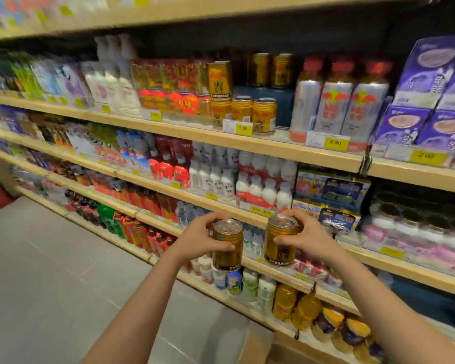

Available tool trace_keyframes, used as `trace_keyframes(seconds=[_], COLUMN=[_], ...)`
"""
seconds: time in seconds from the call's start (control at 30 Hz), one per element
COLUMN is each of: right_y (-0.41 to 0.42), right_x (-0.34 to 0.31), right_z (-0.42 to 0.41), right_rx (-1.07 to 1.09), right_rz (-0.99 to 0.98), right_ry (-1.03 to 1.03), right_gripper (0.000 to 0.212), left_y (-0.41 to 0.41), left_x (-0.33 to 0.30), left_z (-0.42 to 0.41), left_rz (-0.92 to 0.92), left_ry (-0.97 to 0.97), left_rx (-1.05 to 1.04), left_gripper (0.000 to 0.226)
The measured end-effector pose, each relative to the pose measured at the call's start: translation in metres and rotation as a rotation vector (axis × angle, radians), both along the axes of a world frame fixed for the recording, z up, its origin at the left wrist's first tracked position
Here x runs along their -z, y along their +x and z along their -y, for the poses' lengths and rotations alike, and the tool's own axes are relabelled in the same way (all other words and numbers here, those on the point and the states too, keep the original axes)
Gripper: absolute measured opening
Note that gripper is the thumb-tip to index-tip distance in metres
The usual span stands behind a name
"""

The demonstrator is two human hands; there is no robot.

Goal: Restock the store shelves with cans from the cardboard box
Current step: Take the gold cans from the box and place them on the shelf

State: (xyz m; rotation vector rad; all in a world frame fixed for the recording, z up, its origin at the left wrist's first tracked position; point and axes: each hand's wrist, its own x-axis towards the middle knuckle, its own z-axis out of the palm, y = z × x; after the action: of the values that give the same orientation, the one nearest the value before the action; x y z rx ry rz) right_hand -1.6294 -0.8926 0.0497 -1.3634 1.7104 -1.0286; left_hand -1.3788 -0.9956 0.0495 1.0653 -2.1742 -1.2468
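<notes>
My left hand (199, 239) grips a gold can (227, 245) upright by its upper side. My right hand (304, 236) holds a second gold can (279, 243), tilted slightly, fingers over its top rim. Both cans are raised in front of the lower shelves. Matching gold cans (243, 114) stand in a row on a higher wooden shelf (273, 147), behind a yellow price tag, with taller gold cans stacked behind them. A corner of the cardboard box (258, 345) shows at the bottom edge, below my arms.
Silver bottles with red caps (336, 101) stand right of the shelf cans, purple cartons (428, 95) further right, and red packs (168, 85) to the left. Lower shelves hold white bottles (258, 179) and soda bottles. Grey tiled floor (50, 271) spreads left.
</notes>
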Motion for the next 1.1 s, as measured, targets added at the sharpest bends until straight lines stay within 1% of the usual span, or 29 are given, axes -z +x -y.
trace_keyframes(seconds=[0.1, 0.17, 0.4, 0.47, 0.57, 0.6, 0.67, 0.77, 0.9, 1.1], right_y=[-0.004, -0.007, -0.009, -0.007, -0.005, -0.003, 0.002, 0.008, 0.008, 0.001], right_x=[-0.019, -0.034, -0.117, -0.145, -0.179, -0.189, -0.207, -0.227, -0.234, -0.221], right_z=[0.028, 0.048, 0.121, 0.143, 0.175, 0.185, 0.205, 0.233, 0.268, 0.290], right_rx=[0.049, 0.083, 0.124, 0.150, 0.179, 0.180, 0.185, 0.248, 0.299, 0.381], right_rz=[-0.037, -0.060, -0.164, -0.204, -0.235, -0.250, -0.286, -0.329, -0.333, -0.359], right_ry=[-0.050, -0.086, -0.252, -0.316, -0.401, -0.420, -0.460, -0.521, -0.522, -0.378], right_gripper=[0.048, 0.050, 0.050, 0.053, 0.064, 0.064, 0.062, 0.069, 0.074, 0.075], left_y=[-0.013, -0.022, -0.042, -0.042, -0.041, -0.040, -0.036, -0.031, -0.025, -0.022], left_x=[-0.017, -0.033, -0.104, -0.126, -0.156, -0.164, -0.177, -0.190, -0.197, -0.192], left_z=[0.037, 0.059, 0.144, 0.164, 0.193, 0.201, 0.217, 0.233, 0.255, 0.277], left_rz=[-0.015, -0.044, -0.119, -0.175, -0.207, -0.212, -0.232, -0.251, -0.242, -0.233], left_ry=[-0.047, -0.090, -0.210, -0.225, -0.336, -0.357, -0.372, -0.384, -0.398, -0.405], left_rx=[0.057, 0.083, 0.121, 0.121, 0.111, 0.107, 0.108, 0.118, 0.146, 0.182], left_gripper=[0.052, 0.048, 0.052, 0.052, 0.052, 0.052, 0.050, 0.049, 0.054, 0.055])
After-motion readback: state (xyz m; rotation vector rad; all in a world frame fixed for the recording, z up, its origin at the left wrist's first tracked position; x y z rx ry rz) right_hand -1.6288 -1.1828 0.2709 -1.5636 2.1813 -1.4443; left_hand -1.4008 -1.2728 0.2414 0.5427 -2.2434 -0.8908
